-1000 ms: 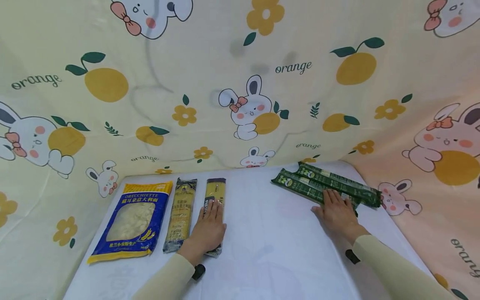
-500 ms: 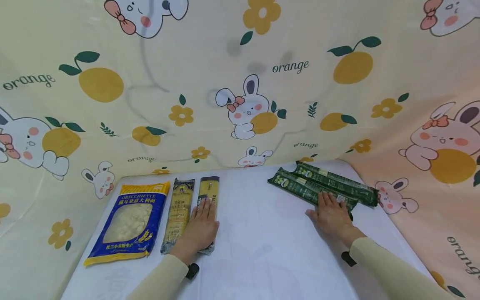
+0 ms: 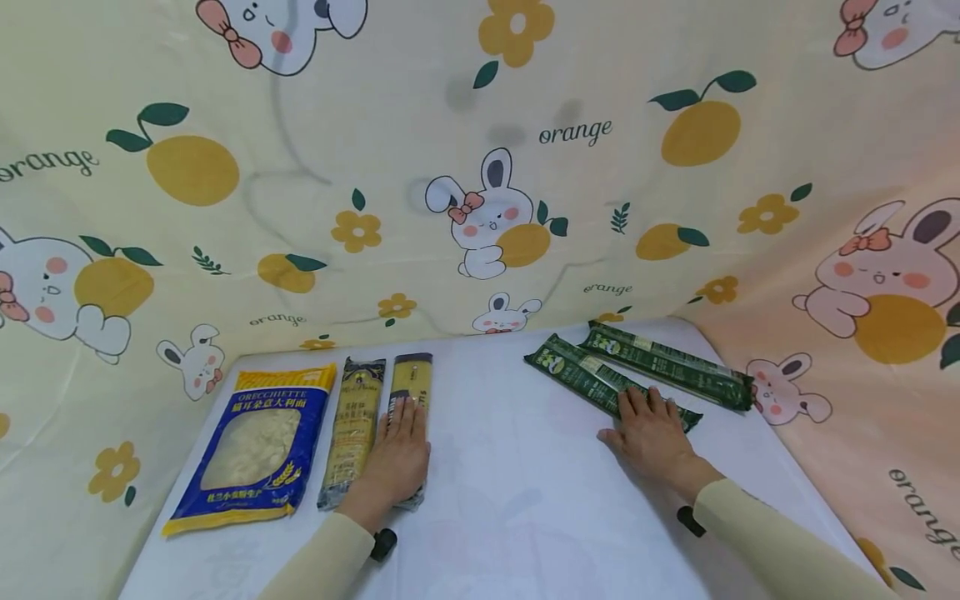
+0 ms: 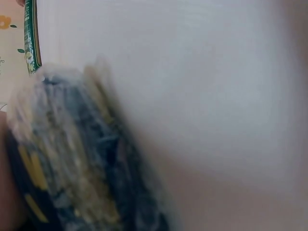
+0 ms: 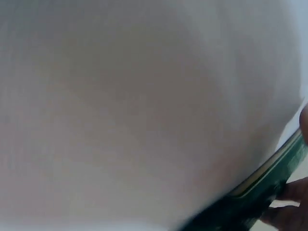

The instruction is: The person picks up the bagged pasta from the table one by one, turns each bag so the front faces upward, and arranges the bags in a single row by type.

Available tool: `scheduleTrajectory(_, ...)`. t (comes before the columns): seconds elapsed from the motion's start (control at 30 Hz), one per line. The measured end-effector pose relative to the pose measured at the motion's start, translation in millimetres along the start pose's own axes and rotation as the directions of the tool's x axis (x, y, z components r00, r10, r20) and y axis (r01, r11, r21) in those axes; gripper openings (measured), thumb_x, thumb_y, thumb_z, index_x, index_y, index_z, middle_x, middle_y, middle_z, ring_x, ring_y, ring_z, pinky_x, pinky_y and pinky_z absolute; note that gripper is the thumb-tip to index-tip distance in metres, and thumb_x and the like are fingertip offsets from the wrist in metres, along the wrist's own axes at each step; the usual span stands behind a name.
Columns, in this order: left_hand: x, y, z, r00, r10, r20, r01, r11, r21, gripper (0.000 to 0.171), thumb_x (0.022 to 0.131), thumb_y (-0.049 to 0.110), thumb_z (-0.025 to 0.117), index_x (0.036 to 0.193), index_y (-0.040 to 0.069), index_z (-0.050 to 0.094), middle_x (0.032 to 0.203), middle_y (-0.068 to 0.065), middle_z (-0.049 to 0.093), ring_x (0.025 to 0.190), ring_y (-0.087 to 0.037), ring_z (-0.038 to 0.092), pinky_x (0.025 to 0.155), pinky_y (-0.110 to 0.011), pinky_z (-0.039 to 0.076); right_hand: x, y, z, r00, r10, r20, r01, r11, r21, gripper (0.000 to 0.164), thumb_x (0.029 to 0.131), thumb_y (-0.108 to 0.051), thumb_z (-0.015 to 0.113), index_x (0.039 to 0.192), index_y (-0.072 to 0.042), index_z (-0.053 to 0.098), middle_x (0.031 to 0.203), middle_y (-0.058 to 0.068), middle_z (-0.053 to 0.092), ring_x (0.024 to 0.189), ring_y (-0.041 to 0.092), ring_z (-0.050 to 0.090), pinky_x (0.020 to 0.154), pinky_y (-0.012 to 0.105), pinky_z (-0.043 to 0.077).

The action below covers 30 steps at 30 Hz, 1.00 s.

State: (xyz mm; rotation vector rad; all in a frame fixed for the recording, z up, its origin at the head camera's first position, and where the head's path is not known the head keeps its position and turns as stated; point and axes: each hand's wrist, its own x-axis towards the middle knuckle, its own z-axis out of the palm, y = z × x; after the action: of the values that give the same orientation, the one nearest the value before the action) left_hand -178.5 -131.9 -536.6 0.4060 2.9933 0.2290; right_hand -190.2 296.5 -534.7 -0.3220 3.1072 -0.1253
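In the head view my left hand [image 3: 399, 462] lies with straight fingers along a spaghetti pack [image 3: 414, 375], yellow with a dark end. Its crinkled wrapper end [image 4: 82, 144] fills the lower left of the left wrist view. On the right, my right hand [image 3: 652, 437] rests its extended fingers across the nearer green noodle pack [image 3: 573, 371], thumb spread on the white cloth beside it. That pack's edge [image 5: 269, 178] shows beside the fingers [image 5: 291, 202] in the right wrist view. Just behind lies a second green pack [image 3: 667, 362], a narrow gap between them.
Left of the spaghetti lies another long yellow pasta pack [image 3: 354, 417], then a large blue and yellow orecchiette bag [image 3: 251, 450]. White cloth covers the table [image 3: 517, 500]. A patterned curtain [image 3: 405, 125] encloses the back and sides.
The spaghetti pack under my left hand has slid left, closer to its neighbour. My right hand has drawn the nearer green pack slightly left and away from the one behind, opening a gap.
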Motion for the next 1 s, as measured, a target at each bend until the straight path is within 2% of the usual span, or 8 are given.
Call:
scheduleTrajectory(0.17,-0.7,-3.1,0.9,1.000,0.014,-0.012,-0.014,1.000,-0.013,0.067,0.112,0.030,0.048,0.164,-0.005,0.024,0.174,-0.025,0.014,0.163,-0.042,0.010,0.129,-0.061,0.017,-3.7,5.8,5.1,0.999,-0.011,0.038,0.009,0.999,0.043,0.090,0.106,-0.055,0.054,0.162,0.009,0.025,0.170,0.034,0.019,0.154,0.062,0.013,0.120,0.078,0.013)
scheduleTrajectory(0.33,-1.0,-3.7,0.6,1.000,-0.004,0.007,0.004,1.000,-0.003,0.068,0.113,0.032,0.047,0.166,-0.002,0.022,0.175,-0.023,0.012,0.164,-0.040,0.008,0.130,-0.059,0.015,-7.3,-4.5,6.6,0.998,-0.007,0.065,0.000,0.994,0.109,0.092,0.108,-0.057,0.050,0.164,0.009,0.018,0.172,0.032,0.014,0.156,0.059,0.009,0.122,0.076,0.009)
scheduleTrajectory(0.5,-1.7,-3.8,-0.5,1.000,-0.025,0.019,0.025,1.000,-0.008,0.070,0.112,0.034,0.048,0.166,-0.001,0.021,0.176,-0.022,0.012,0.164,-0.039,0.007,0.131,-0.058,0.014,-15.2,-30.5,7.5,0.997,-0.026,0.069,0.018,0.994,0.107,0.090,0.108,-0.056,0.048,0.163,0.009,0.020,0.171,0.031,0.018,0.157,0.058,0.011,0.123,0.075,0.011)
scheduleTrajectory(0.7,-1.9,-2.4,-2.9,0.999,-0.024,0.035,0.024,1.000,-0.011,0.070,0.113,0.035,0.047,0.167,-0.001,0.019,0.176,-0.022,0.010,0.164,-0.039,0.006,0.130,-0.059,0.014,-29.8,-70.9,4.6,0.991,-0.121,0.060,0.117,0.991,0.062,0.087,0.107,-0.056,0.052,0.160,0.010,0.031,0.168,0.030,0.029,0.158,0.048,0.024,0.123,0.074,0.016)
scheduleTrajectory(1.0,-0.1,2.3,-7.8,0.998,-0.034,0.057,0.038,0.997,-0.065,0.076,0.110,0.037,0.053,0.166,-0.002,0.020,0.175,-0.023,0.011,0.164,-0.041,0.007,0.130,-0.061,0.014,-54.8,-122.9,9.4,0.953,-0.290,0.086,0.281,0.954,0.104,0.082,0.107,-0.057,0.050,0.163,0.001,0.034,0.170,0.021,0.032,0.159,0.039,0.028,0.124,0.070,0.019)
